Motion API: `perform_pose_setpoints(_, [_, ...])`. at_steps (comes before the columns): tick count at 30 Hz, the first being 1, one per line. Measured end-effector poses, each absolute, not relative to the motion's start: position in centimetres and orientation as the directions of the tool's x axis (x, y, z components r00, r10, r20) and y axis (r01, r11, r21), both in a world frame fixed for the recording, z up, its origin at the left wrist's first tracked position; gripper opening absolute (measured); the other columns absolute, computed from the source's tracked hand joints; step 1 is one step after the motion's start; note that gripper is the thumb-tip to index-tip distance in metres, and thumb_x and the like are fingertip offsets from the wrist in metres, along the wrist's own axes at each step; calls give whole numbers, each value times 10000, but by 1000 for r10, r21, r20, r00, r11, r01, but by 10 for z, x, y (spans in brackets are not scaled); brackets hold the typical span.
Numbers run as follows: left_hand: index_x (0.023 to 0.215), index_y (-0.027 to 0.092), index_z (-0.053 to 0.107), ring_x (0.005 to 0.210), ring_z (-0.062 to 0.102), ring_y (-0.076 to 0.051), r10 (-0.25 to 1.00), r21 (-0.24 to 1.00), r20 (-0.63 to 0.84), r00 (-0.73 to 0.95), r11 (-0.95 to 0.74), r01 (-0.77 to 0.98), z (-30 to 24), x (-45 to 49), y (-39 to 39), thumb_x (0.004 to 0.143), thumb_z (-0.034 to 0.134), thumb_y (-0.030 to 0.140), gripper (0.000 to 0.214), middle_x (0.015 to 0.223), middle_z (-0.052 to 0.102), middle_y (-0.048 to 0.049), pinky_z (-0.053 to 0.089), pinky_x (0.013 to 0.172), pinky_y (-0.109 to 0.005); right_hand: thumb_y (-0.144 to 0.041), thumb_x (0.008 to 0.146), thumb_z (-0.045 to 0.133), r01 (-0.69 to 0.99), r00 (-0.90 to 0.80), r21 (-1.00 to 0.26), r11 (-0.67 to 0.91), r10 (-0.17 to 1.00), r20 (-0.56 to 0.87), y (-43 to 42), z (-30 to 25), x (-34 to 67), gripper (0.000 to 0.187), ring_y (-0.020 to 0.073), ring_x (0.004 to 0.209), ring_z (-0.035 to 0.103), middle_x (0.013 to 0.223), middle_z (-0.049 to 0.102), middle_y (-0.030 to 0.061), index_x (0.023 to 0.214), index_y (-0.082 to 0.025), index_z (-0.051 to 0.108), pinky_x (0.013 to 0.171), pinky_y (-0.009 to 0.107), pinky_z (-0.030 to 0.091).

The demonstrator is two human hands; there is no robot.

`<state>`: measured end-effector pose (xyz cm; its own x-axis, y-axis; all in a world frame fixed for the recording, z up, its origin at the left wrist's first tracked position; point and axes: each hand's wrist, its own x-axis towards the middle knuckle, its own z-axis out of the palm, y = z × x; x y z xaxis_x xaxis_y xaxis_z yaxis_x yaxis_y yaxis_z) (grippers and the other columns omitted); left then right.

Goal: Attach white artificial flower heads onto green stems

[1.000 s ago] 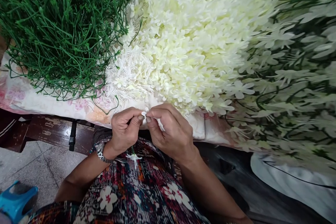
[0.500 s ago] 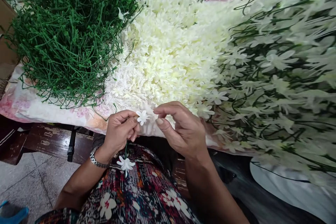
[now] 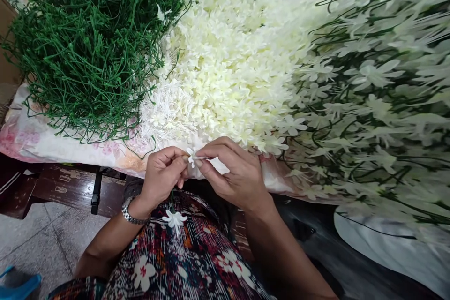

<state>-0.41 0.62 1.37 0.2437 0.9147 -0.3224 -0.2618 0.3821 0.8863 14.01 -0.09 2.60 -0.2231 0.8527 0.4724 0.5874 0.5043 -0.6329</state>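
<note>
Between my hands is a small white artificial flower [image 3: 191, 157]. My left hand [image 3: 163, 173] pinches it from behind, at the stem end. My right hand [image 3: 234, 168] has thumb and forefinger closed at the flower's front, around thin white stamen threads that stick out between the fingers. From below my left hand a green stem hangs down with a second white flower [image 3: 175, 219] at its end, over the patterned clothing. Just beyond my hands lies a tuft of loose white stamens [image 3: 165, 112].
A large heap of green plastic stems [image 3: 87, 51] lies at the left. Cream flower heads [image 3: 239, 65] are piled in the middle, and finished-looking stemmed flowers [image 3: 372, 75] at the right. A flowered cloth [image 3: 87, 152] covers the table. A blue object [image 3: 19, 283] is on the floor.
My right hand has moved left to the flower, and its thumb and forefinger have closed on the stamens. The hanging flower has swung slightly right.
</note>
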Motion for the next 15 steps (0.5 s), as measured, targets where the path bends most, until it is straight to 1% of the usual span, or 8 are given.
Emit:
perform_pose_setpoints(5, [667, 136, 574, 318, 386, -17, 944, 942, -247, 216, 287, -176, 6, -4, 5, 722, 576, 319, 190, 470, 491, 52, 309, 316, -136, -102, 756, 482, 601, -251, -606, 522, 843, 477, 1, 23, 138, 95, 127, 692, 519, 708, 534, 32, 807, -161, 536, 599, 266, 448])
perform_pose_setpoints(11, [677, 137, 587, 331, 396, -30, 954, 957, -221, 202, 253, -145, -1, -5, 5, 738, 566, 306, 181, 447, 465, 54, 316, 330, -142, -73, 742, 486, 614, -265, -543, 573, 798, 542, 3, 15, 132, 88, 134, 673, 484, 689, 518, 49, 783, -147, 511, 580, 270, 438])
perform_pose_setpoints(15, [687, 141, 596, 344, 406, -38, 954, 959, -217, 205, 248, -138, -4, -7, 5, 753, 554, 276, 156, 441, 465, 55, 335, 348, -146, -66, 745, 479, 621, -268, -536, 572, 797, 541, 3, 14, 133, 88, 137, 694, 484, 705, 524, 62, 790, -132, 517, 595, 272, 444])
